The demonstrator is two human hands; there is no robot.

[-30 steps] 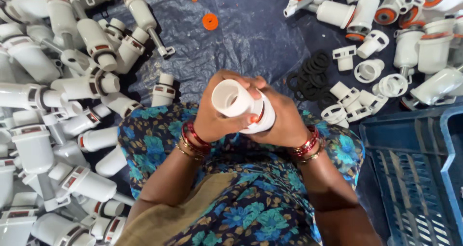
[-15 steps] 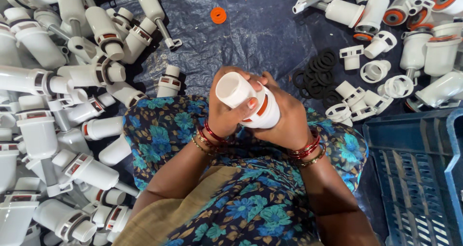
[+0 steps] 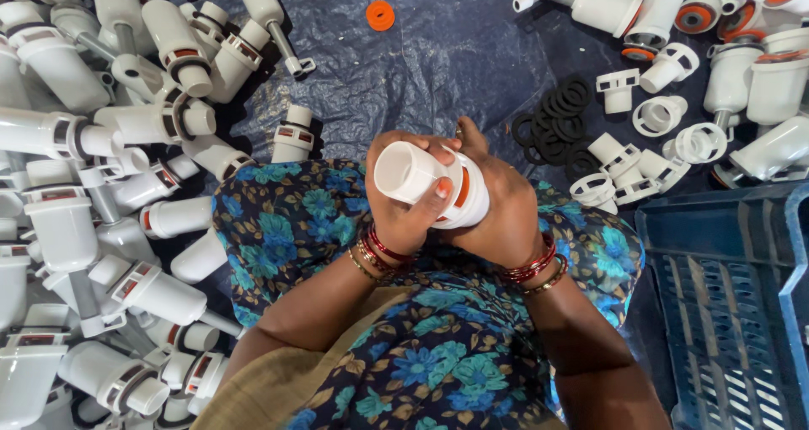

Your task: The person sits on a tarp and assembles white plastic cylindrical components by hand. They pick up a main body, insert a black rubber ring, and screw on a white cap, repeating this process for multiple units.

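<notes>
Much of the white plastic fitting was covered by the left hand and the right hand, so its lower body could not be made out. The blue crate was cut off by the right and bottom edges. The pile of white fittings was cropped at the left edge. The labels on them were too small to be told.

Over the last second your head has tipped a little, so the whole scene has slid down in view: the orange washer on the tarp now sits near the top edge. Your left hand has shifted its thumb across the white fitting, and your right hand has turned it, showing more of its orange ring.
</notes>
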